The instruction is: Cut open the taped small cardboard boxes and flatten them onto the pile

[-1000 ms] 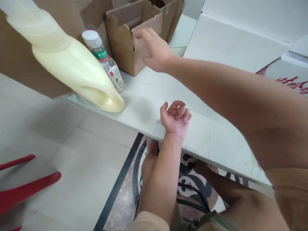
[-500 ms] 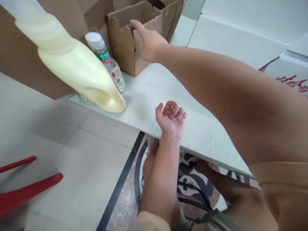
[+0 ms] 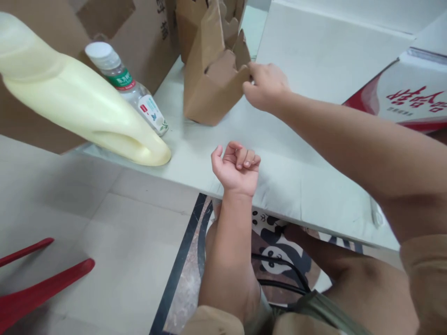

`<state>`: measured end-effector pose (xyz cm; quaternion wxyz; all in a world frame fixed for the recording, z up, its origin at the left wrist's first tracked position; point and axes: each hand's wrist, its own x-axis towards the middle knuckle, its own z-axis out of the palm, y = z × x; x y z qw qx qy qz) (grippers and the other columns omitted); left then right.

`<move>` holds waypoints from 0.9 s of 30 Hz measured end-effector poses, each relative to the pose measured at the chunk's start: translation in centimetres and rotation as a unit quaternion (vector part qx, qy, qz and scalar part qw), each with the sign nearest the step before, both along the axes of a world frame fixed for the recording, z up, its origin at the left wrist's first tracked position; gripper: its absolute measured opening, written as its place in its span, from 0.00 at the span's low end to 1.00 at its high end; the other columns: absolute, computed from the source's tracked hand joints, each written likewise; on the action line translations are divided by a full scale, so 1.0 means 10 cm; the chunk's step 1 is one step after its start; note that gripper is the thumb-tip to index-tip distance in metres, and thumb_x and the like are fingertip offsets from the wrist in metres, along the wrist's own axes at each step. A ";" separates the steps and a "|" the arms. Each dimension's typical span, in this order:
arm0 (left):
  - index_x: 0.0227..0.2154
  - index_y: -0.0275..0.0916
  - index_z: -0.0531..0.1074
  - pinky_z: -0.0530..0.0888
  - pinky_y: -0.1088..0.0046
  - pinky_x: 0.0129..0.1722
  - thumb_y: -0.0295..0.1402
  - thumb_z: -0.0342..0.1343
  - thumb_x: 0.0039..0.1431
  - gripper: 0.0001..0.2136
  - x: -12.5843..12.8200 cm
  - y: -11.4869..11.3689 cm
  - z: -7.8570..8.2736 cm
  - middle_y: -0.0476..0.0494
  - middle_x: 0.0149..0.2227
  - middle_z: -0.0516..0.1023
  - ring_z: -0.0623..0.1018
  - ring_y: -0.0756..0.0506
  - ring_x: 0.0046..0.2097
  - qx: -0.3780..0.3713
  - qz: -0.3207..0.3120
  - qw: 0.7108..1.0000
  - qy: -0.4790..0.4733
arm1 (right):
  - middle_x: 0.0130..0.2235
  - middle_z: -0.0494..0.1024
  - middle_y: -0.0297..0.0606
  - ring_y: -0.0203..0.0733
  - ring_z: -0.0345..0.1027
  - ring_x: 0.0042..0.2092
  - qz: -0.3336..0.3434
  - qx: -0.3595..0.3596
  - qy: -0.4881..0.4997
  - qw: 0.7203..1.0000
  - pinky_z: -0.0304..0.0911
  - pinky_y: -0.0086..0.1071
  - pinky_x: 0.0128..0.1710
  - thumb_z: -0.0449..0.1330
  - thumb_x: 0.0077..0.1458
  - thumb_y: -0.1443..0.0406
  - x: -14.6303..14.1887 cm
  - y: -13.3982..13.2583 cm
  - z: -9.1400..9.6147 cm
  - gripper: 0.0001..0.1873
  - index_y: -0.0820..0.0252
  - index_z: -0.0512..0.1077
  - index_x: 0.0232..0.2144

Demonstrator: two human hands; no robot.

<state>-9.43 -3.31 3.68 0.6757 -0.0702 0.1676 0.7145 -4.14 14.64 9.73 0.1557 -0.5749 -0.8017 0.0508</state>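
My right hand (image 3: 267,86) pinches the right edge of a small open-topped cardboard box (image 3: 213,88), its thumb and fingers closed on the wall. The box is tilted on the pale tabletop, flaps upward. My left hand (image 3: 237,170) rests palm up near the table's front edge, holding nothing. Its fingers curl loosely and the thumb stands apart. Left of the box is a clear plastic bottle (image 3: 141,100) with a white cap and a green and red label. A large pale yellow, smooth object (image 3: 91,109) lies in front of the bottle; its kind is unclear.
A big brown carton (image 3: 146,51) stands at the back left, with another cardboard box (image 3: 188,28) behind the small one. To the right is a red and white printed box (image 3: 412,100). Red legs (image 3: 52,288) reach in at lower left, above the tiled floor (image 3: 115,260).
My right hand has come from over the box to its right edge and gripped it. The box has turned and tilted. The view has shifted slightly; my left hand keeps nearly the same pose.
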 end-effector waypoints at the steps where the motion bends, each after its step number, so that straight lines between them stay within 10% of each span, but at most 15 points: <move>1: 0.18 0.38 0.70 0.59 0.77 0.22 0.48 0.33 0.70 0.31 0.01 -0.01 0.01 0.54 0.16 0.42 0.55 0.53 0.18 0.008 -0.001 1.000 0.009 | 0.46 0.82 0.46 0.58 0.73 0.58 -0.014 0.007 0.006 1.000 0.65 0.56 0.58 0.57 0.59 0.69 0.21 -0.09 0.01 0.04 0.68 0.69 0.35; 7: 0.19 0.39 0.71 0.60 0.76 0.22 0.49 0.36 0.70 0.30 0.08 -0.05 0.04 0.53 0.15 0.44 0.55 0.52 0.18 0.052 -0.018 0.994 0.096 | 0.44 0.85 0.39 0.41 0.79 0.47 -0.008 0.173 0.190 0.966 0.70 0.34 0.50 0.52 0.60 0.70 1.68 -0.86 -0.09 0.19 0.62 0.80 0.46; 14: 0.28 0.41 0.76 0.70 0.76 0.31 0.44 0.50 0.64 0.17 0.48 0.11 -0.13 0.46 0.26 0.72 0.73 0.50 0.30 0.087 0.025 0.956 0.280 | 0.42 0.85 0.33 0.51 0.81 0.44 -0.030 0.392 0.344 0.852 0.72 0.46 0.44 0.53 0.55 0.64 2.46 -1.99 -0.37 0.20 0.49 0.85 0.40; 19: 0.43 0.48 0.79 0.73 0.66 0.53 0.54 0.55 0.59 0.19 0.86 0.13 -0.27 0.46 0.51 0.80 0.76 0.42 0.57 0.201 0.009 0.879 0.431 | 0.42 0.85 0.31 0.51 0.81 0.40 -0.086 0.304 0.369 0.874 0.70 0.46 0.36 0.54 0.58 0.61 2.54 -2.51 -0.42 0.18 0.41 0.85 0.37; 27: 0.31 0.43 0.82 0.73 0.57 0.59 0.62 0.47 0.60 0.29 1.08 0.14 -0.31 0.41 0.47 0.82 0.78 0.38 0.54 0.236 -0.007 0.780 0.579 | 0.52 0.81 0.32 0.46 0.78 0.49 -0.037 0.217 0.511 0.831 0.74 0.44 0.50 0.58 0.62 0.58 2.84 -2.51 -0.80 0.17 0.37 0.73 0.53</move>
